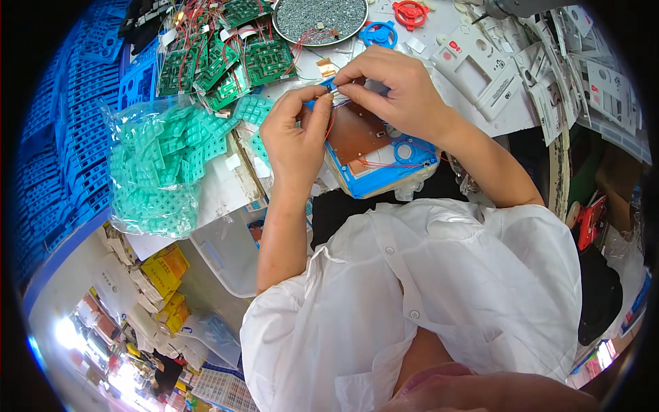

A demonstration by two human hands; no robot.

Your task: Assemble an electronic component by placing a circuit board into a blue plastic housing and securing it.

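Both my hands meet over the far left corner of a blue plastic housing (364, 185) at the table's near edge. Inside it lies a brown circuit board (357, 130), with thin red wires (395, 164) running across. Thumb and forefinger of my left hand (296, 127) pinch a small white connector (333, 88). My right hand (395, 86) closes its thumb and forefinger on the same piece from the other side. Fingertips cover most of the connector, so whether it is plugged into anything cannot be seen.
Green circuit boards (268, 60) with wires are heaped at the far left, near a bag of teal rubber keypads (161, 161). A round tray of screws (319, 20) stands behind my hands. Red (410, 14) and blue rings (378, 34) and white panels (480, 69) lie rightward; blue housings (68, 137) are stacked left.
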